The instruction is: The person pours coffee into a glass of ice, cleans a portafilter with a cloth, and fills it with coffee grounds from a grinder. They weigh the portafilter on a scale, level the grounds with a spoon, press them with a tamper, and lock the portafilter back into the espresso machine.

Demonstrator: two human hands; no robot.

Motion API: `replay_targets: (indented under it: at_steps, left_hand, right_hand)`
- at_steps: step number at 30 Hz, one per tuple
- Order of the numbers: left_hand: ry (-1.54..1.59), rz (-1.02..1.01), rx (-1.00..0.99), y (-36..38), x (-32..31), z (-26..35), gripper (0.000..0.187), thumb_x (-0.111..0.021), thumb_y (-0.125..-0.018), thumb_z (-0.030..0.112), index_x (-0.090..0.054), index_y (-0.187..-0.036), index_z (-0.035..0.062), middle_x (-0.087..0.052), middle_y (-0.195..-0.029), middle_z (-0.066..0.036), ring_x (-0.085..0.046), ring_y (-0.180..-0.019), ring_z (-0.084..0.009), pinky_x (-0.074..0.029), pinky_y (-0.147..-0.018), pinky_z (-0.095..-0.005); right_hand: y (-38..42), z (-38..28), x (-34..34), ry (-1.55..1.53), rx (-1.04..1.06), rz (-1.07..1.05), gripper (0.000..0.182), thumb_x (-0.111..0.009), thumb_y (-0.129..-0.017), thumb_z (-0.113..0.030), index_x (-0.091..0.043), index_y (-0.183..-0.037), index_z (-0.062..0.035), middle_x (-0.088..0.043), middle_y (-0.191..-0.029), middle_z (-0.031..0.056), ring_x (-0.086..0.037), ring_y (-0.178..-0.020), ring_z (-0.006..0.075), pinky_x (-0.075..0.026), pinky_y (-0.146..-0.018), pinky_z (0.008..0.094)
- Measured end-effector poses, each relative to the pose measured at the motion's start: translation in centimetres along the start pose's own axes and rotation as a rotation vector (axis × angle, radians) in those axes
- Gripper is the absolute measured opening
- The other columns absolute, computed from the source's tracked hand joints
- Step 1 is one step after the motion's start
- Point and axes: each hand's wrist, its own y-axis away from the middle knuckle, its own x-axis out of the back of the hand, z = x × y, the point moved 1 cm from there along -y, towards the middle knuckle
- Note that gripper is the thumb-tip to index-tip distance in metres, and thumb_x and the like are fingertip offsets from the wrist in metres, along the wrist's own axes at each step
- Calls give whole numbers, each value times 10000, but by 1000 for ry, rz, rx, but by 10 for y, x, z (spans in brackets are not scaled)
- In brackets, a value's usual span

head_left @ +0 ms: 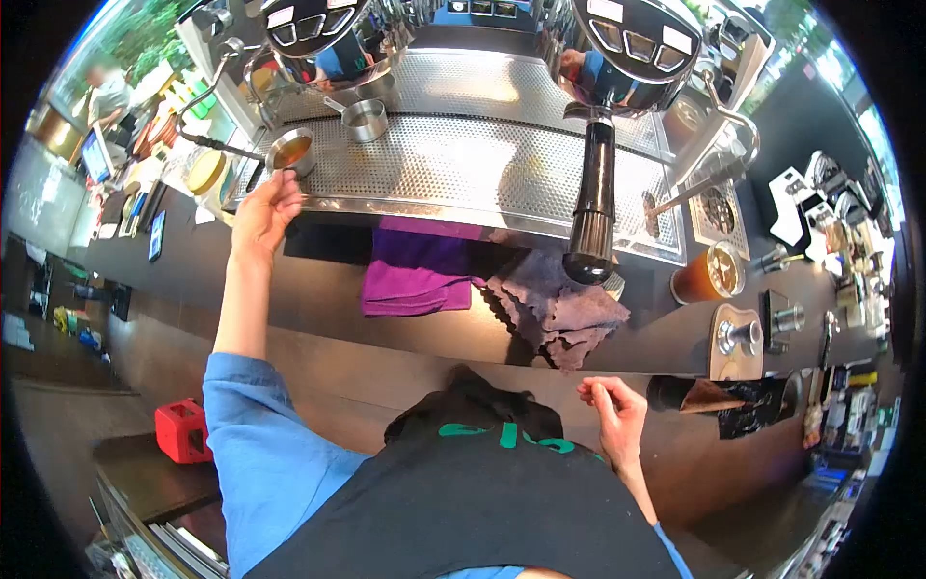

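My left hand (265,214) reaches to the left end of the perforated drip tray (434,164). Its fingers are pinched together at the near side of a small metal cup (307,162) holding brown liquid; the fingers hide the exact grip. A second small metal cup (365,122) with a handle stands on the tray to the right. Close to my body, my right hand (617,415) hangs in front of the counter edge, fingers curled in and nothing visible in them. A crumpled greyish-purple cloth (564,309) lies just beyond it.
A black-handled portafilter (594,183) juts out from the right group head of the espresso machine. A folded purple cloth (420,280) drapes below the tray. On the right stand a glass of amber drink (709,273) and a tamper (741,336). A steam wand (227,147) points toward the left cup.
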Motion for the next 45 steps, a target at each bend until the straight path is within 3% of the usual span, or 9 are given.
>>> replay_targets:
  at_steps: [4,6,7,12,15,18,21,36,45]
  left_hand:
    - [-875,-34,-195,-5,-18,48,189,-589,-881,185,-661,-866,11,-503,-537,-19,-492,-437,-104,-369,-389,-270]
    - [-1679,-3,-929,-10,-22,34,173,-580,-855,191,-629,-785,41,-623,-658,-184,-632,-610,-309,-460,-535,-420]
    - [-1992,48,-765,-5,-31,35,135,-545,-849,140,-624,-804,40,-619,-701,-207,-618,-677,-368,-471,-598,-453]
    - [-2047,-119,-1398,0,1,20,86,-494,-796,19,-571,-800,56,-582,-636,-126,-618,-622,-302,-471,-551,-425]
    - [-1884,-146,-957,56,-37,31,56,-560,-819,92,-589,-802,48,-596,-605,-121,-603,-529,-297,-459,-482,-385]
    - [-784,-413,-104,101,-113,15,227,-575,-896,205,-654,-981,10,-596,-617,-39,-551,-503,-94,-434,-473,-224]
    - [30,-701,278,84,-173,-48,311,-548,-920,214,-564,-1055,-65,-629,-806,-127,-596,-581,-161,-463,-479,-241]
    - [217,-594,270,84,-286,-106,212,-480,-887,42,-548,-1061,-59,-643,-884,-193,-672,-702,-261,-576,-594,-315]
    - [105,-619,267,77,-268,-115,549,-438,-907,392,-457,-1199,-73,-603,-1045,-242,-642,-859,-345,-562,-693,-378]
  right_hand:
    - [-15,-19,-34,87,129,-5,107,-598,-849,-50,-671,-902,7,-672,-794,87,-638,-727,143,-497,-663,256]
    - [-27,-30,-23,161,227,2,100,-610,-840,-50,-668,-899,5,-669,-799,100,-641,-734,156,-500,-666,261]
    - [-32,-34,-22,151,275,13,96,-617,-835,-50,-667,-897,4,-668,-803,106,-643,-737,164,-503,-669,265]
    - [-60,-113,10,421,618,180,124,-647,-792,-36,-659,-915,-34,-655,-878,113,-630,-789,235,-507,-725,318]
    - [-93,-175,28,764,1017,488,227,-677,-763,-90,-642,-986,-68,-617,-1039,109,-582,-937,275,-467,-829,355]
    - [-128,-221,15,896,1160,621,295,-694,-754,-205,-628,-1020,-97,-570,-1152,95,-537,-1046,268,-435,-871,408]
    - [-153,-236,-3,1006,1221,616,550,-724,-724,-236,-548,-1244,-196,-418,-1351,106,-423,-1198,297,-375,-964,415]
    - [-179,-249,-9,1009,1406,491,491,-701,-724,-182,-552,-1185,-98,-419,-1312,192,-393,-1224,312,-328,-972,430]
    - [-198,-236,-15,1020,1450,638,487,-724,-667,-326,-601,-1122,-200,-489,-1270,79,-456,-1164,273,-371,-949,423]
